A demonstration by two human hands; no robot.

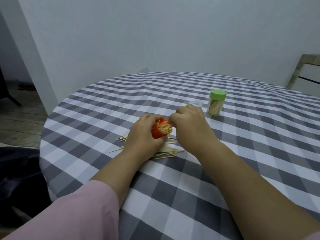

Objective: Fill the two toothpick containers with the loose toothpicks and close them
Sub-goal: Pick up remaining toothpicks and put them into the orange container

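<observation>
My left hand [144,134] has its fingers wrapped around the orange container [158,131], tilted above the surface [242,153], mouth packed with toothpicks. My right hand [188,122] pinches its fingers together at that mouth on toothpick tips. Loose toothpicks [166,152] lie beneath. The green-lidded container [215,103] stands closed nearby.

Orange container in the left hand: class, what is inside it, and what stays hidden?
The orange container is packed with toothpicks, their tips showing at its open mouth. The left hand wraps it, and the right hand pinches at the rim. Their lower ends and the base are covered.
</observation>
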